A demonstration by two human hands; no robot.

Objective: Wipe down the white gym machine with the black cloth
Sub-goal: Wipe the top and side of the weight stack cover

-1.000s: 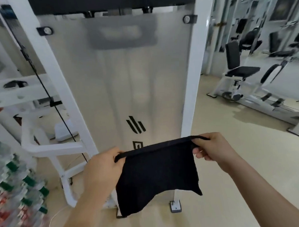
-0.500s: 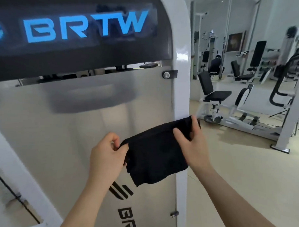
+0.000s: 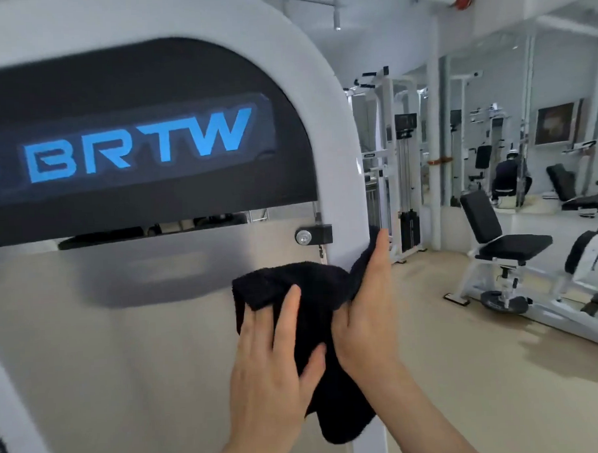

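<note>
Black cloth (image 3: 293, 281) at centre frame on white machine (image 3: 335, 139) post, left hand (image 3: 269, 371) and right hand (image 3: 366, 312) flat-fingered, pressing it

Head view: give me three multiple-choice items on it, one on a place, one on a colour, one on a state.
1. Where is the black cloth? A) on the floor B) against the gym machine's white upright C) on a bench seat
2. The BRTW lettering is: A) red B) yellow C) blue
3. The left hand is: A) flat on the cloth, fingers straight B) hanging idle C) gripping a bottle
1 B: the right hand presses it to the upright. 2 C: blue letters on the black panel. 3 A: its fingers lie straight on the cloth.
</note>
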